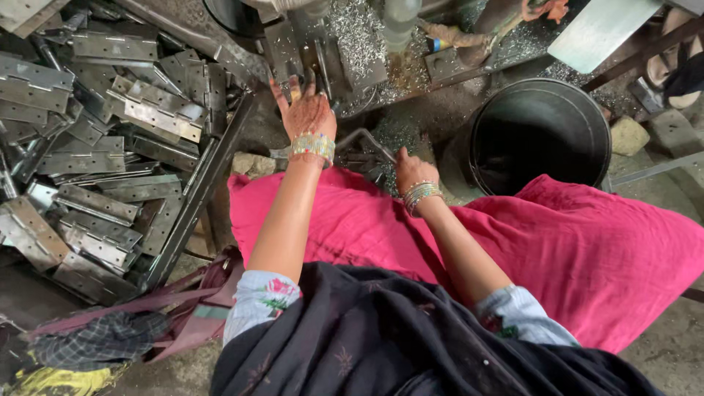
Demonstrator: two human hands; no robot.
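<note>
Worn on the head, looking steeply down over the person's own lap and pink cloth (557,242), facing forward toward the machine bed (352,44) strewn with metal shavings. Close in, with both forearms filling the middle of the frame, the pile of metal hinges (103,147) at left and a black bucket (543,132) at upper right. Only one view, nothing shared.

Heaped metal hinges (110,147) at left, black bucket (539,136) at right, metal shavings (359,29) above, dark checked cloth (99,341) lower left.
</note>
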